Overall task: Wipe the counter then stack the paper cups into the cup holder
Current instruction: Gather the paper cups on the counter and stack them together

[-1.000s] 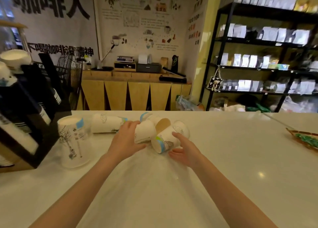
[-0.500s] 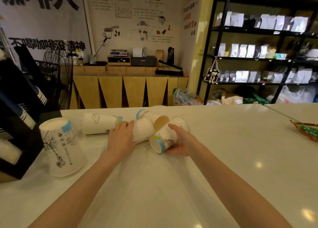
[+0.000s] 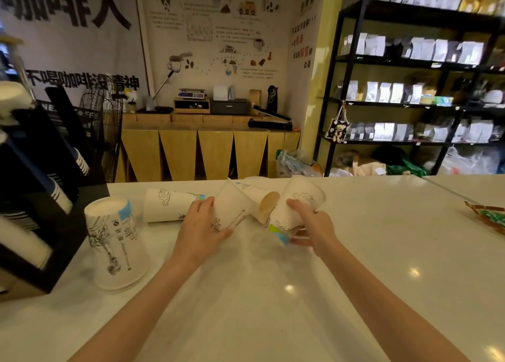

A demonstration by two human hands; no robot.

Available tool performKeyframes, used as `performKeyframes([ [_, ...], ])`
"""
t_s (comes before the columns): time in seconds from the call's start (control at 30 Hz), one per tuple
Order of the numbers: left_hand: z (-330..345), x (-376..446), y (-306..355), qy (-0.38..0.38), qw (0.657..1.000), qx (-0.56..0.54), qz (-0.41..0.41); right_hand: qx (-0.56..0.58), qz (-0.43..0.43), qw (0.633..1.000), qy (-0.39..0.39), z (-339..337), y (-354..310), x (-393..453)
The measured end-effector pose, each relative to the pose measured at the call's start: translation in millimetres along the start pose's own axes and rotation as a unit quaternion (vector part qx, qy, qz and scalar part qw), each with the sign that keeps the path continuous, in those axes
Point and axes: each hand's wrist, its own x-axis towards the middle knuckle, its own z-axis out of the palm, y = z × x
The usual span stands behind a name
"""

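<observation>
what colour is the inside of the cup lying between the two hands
Brown, like kraft paper, seen through the open mouth of the lying cup in the head view.

White paper cups [image 3: 116, 241] bear black drawings and blue patches; counter [image 3: 355, 252] white.

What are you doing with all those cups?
A person is gathering paper cups on the white counter. The left hand grips one cup, tipped up, and the right hand grips another. Between them a cup lies on its side showing its brown inside, and another lies to the left. One large cup stands upside down near the black cup holder.
</observation>
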Motion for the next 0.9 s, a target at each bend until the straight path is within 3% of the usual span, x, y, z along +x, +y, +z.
performKeyframes([
  [0.1,-10,-7,6,0.010,0.987,-0.156,-0.048,0.010,-0.141,0.990,-0.005,1,-23,-10],
  [0.2,-11,-22,7,0.005,0.949,-0.297,-0.103,0.018,-0.279,0.960,-0.018,9,-47,-31],
  [0.33,-6,-41,6,-0.015,0.936,-0.334,-0.113,0.076,-0.378,0.920,-0.064,26,-72,-58],
  [0.53,-3,-58,5,-0.060,0.940,-0.312,-0.120,-0.026,-0.380,0.904,-0.195,53,-52,-70],
  [0.7,-4,-62,4,-0.064,0.942,-0.308,-0.117,-0.139,-0.355,0.902,-0.203,52,-30,-67],
  [0.9,-4,-63,6,-0.065,0.951,-0.280,-0.113,-0.193,-0.298,0.903,-0.243,45,-13,-66],
])
